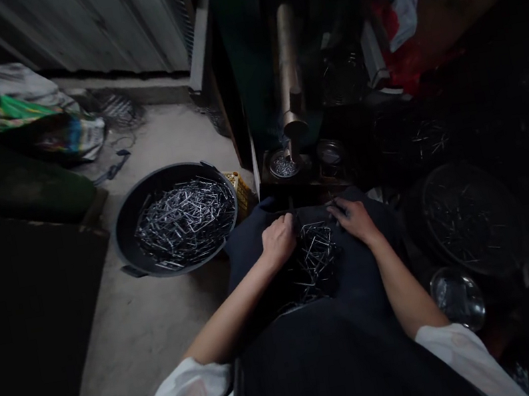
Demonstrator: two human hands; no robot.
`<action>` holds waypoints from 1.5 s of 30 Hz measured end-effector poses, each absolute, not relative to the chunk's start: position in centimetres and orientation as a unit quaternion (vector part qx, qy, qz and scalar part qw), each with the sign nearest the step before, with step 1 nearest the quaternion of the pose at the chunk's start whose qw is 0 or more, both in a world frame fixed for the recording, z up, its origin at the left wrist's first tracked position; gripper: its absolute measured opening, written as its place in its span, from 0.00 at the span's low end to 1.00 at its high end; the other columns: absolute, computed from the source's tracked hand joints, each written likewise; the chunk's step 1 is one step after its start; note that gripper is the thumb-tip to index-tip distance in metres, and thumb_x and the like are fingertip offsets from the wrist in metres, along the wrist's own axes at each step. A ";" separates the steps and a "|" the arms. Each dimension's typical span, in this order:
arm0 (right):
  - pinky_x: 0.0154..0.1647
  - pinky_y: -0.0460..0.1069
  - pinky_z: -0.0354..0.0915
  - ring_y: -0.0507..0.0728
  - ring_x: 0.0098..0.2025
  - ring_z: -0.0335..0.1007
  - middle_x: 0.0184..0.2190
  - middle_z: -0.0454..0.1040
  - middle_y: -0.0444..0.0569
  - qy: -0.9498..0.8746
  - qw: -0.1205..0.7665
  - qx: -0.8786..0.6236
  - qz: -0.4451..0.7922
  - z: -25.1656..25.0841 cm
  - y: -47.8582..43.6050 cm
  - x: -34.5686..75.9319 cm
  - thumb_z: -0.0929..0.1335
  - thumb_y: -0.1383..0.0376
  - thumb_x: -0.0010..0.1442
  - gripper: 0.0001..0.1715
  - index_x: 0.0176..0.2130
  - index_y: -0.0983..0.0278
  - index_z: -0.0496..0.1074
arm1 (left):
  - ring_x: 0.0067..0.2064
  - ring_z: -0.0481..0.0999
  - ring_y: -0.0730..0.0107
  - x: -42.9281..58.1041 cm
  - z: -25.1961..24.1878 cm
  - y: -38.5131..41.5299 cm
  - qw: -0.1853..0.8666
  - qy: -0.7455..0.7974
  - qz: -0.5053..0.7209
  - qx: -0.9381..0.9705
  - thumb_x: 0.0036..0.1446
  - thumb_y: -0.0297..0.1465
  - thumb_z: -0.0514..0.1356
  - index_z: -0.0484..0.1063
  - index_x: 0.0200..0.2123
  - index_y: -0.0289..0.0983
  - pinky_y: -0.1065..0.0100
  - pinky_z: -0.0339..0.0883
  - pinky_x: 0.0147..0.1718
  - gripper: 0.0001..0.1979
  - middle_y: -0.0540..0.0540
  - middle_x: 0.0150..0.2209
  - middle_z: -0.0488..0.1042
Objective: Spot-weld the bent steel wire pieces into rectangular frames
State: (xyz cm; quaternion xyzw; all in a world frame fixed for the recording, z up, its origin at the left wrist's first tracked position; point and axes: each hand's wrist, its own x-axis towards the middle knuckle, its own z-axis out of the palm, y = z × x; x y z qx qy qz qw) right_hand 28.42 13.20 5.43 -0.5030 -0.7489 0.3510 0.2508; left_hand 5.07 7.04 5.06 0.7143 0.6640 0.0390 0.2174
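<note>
Head view: U-shaped wire staples (pixel 313 261) lie heaped on a dark apron (pixel 362 296) across the lap, at the centre of the frame. The left hand (pixel 279 241) is curled at the heap's 11 o'clock edge, and the right hand (pixel 353 220) is laid at its 1 o'clock edge; whether either is closed on a staple cannot be told. A black plastic basin (pixel 166 174) filled with similar staples stands at 10 o'clock on the concrete floor (pixel 119 357), and a small dish (pixel 283 166) is set beneath a metal post (pixel 288 65) at 12 o'clock. Picking through the heap is judged to be the step in hand; a firm pinch on a single staple is called for by the tangle.
</note>
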 end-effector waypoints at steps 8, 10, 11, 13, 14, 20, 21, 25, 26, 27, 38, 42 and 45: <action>0.35 0.49 0.70 0.59 0.30 0.79 0.32 0.82 0.51 -0.755 0.250 -0.519 0.314 5.0 13.1 28.6 0.66 0.55 0.67 0.17 0.43 0.62 0.78 | 0.44 0.74 0.58 5.0 5.1 5.1 0.197 0.668 0.062 0.715 0.70 0.44 0.50 0.76 0.39 0.38 0.63 0.63 0.36 0.21 0.40 0.41 0.76; 0.33 0.49 0.70 0.59 0.31 0.80 0.32 0.82 0.51 -0.748 0.259 -0.527 0.309 4.9 13.2 28.7 0.65 0.52 0.66 0.19 0.42 0.63 0.78 | 0.46 0.74 0.56 5.0 4.7 5.6 0.197 0.640 0.035 0.742 0.70 0.43 0.50 0.77 0.40 0.37 0.63 0.64 0.38 0.20 0.39 0.42 0.76; 0.32 0.49 0.70 0.59 0.30 0.79 0.31 0.82 0.51 -0.742 0.263 -0.531 0.314 4.8 13.3 28.7 0.65 0.51 0.66 0.21 0.43 0.63 0.78 | 0.48 0.73 0.55 5.0 4.5 6.0 0.197 0.623 0.018 0.757 0.69 0.39 0.51 0.77 0.40 0.36 0.62 0.65 0.39 0.18 0.38 0.43 0.75; 0.29 0.48 0.70 0.57 0.25 0.77 0.29 0.81 0.50 -0.726 0.267 -0.537 0.336 4.9 13.3 28.6 0.65 0.48 0.65 0.24 0.44 0.64 0.78 | 0.49 0.72 0.54 5.3 4.1 7.0 0.204 0.596 -0.009 0.777 0.67 0.31 0.53 0.78 0.38 0.34 0.60 0.65 0.41 0.14 0.36 0.44 0.75; 0.28 0.48 0.70 0.56 0.24 0.76 0.28 0.81 0.50 -0.720 0.268 -0.539 0.346 4.9 13.2 28.6 0.65 0.47 0.65 0.26 0.44 0.65 0.78 | 0.49 0.72 0.53 5.5 3.9 7.5 0.209 0.589 -0.015 0.781 0.66 0.29 0.53 0.78 0.37 0.34 0.59 0.66 0.42 0.13 0.36 0.43 0.75; 0.27 0.50 0.72 0.57 0.22 0.76 0.27 0.80 0.51 -0.705 0.281 -0.542 0.362 5.4 13.2 28.6 0.66 0.43 0.62 0.29 0.44 0.65 0.77 | 0.47 0.73 0.57 5.9 4.7 7.0 0.226 0.558 0.004 0.799 0.64 0.35 0.57 0.76 0.46 0.38 0.61 0.68 0.41 0.12 0.39 0.46 0.73; 0.26 0.50 0.72 0.57 0.21 0.75 0.27 0.80 0.51 -0.696 0.283 -0.545 0.372 5.4 13.2 28.7 0.66 0.42 0.62 0.30 0.45 0.65 0.77 | 0.46 0.73 0.58 5.7 4.9 6.4 0.223 0.566 0.012 0.794 0.66 0.34 0.55 0.74 0.48 0.38 0.62 0.68 0.41 0.13 0.39 0.47 0.73; 0.24 0.49 0.72 0.56 0.22 0.75 0.29 0.80 0.53 -0.671 0.300 -0.549 0.399 4.9 13.5 29.0 0.66 0.41 0.62 0.33 0.46 0.66 0.76 | 0.45 0.72 0.62 4.7 5.8 4.1 0.220 0.596 0.051 0.770 0.69 0.32 0.49 0.70 0.50 0.39 0.65 0.68 0.37 0.13 0.41 0.46 0.71; 0.24 0.49 0.73 0.56 0.23 0.76 0.29 0.80 0.53 -0.672 0.300 -0.547 0.399 4.8 13.5 29.0 0.66 0.41 0.61 0.33 0.47 0.66 0.76 | 0.46 0.72 0.62 4.5 6.0 3.8 0.218 0.595 0.061 0.771 0.69 0.34 0.49 0.70 0.49 0.39 0.66 0.68 0.36 0.12 0.41 0.46 0.71; 0.25 0.49 0.73 0.56 0.23 0.76 0.29 0.80 0.53 -0.676 0.297 -0.544 0.399 4.7 13.5 29.0 0.67 0.41 0.62 0.33 0.48 0.66 0.75 | 0.47 0.72 0.61 4.4 6.1 3.7 0.215 0.596 0.066 0.771 0.70 0.35 0.50 0.70 0.49 0.40 0.66 0.68 0.36 0.12 0.41 0.47 0.71; 0.30 0.49 0.73 0.55 0.25 0.77 0.28 0.80 0.48 -0.719 0.274 -0.525 0.363 4.9 13.6 27.9 0.66 0.50 0.66 0.22 0.46 0.63 0.76 | 0.45 0.79 0.54 5.4 4.2 7.9 0.243 0.594 -0.049 0.766 0.62 0.29 0.57 0.76 0.47 0.33 0.61 0.71 0.41 0.13 0.35 0.45 0.77; 0.27 0.47 0.71 0.53 0.23 0.75 0.30 0.80 0.48 -0.691 0.287 -0.524 0.407 4.9 13.9 28.2 0.66 0.52 0.65 0.20 0.46 0.63 0.75 | 0.47 0.79 0.51 5.5 3.8 8.4 0.250 0.595 -0.050 0.762 0.61 0.32 0.58 0.73 0.53 0.34 0.59 0.70 0.42 0.18 0.35 0.47 0.77; 0.23 0.46 0.70 0.52 0.23 0.74 0.30 0.79 0.48 -0.660 0.308 -0.522 0.445 4.7 14.0 28.4 0.67 0.50 0.64 0.22 0.46 0.64 0.75 | 0.46 0.79 0.53 5.8 3.9 8.4 0.257 0.587 -0.054 0.766 0.61 0.32 0.58 0.76 0.48 0.36 0.61 0.70 0.41 0.14 0.38 0.46 0.77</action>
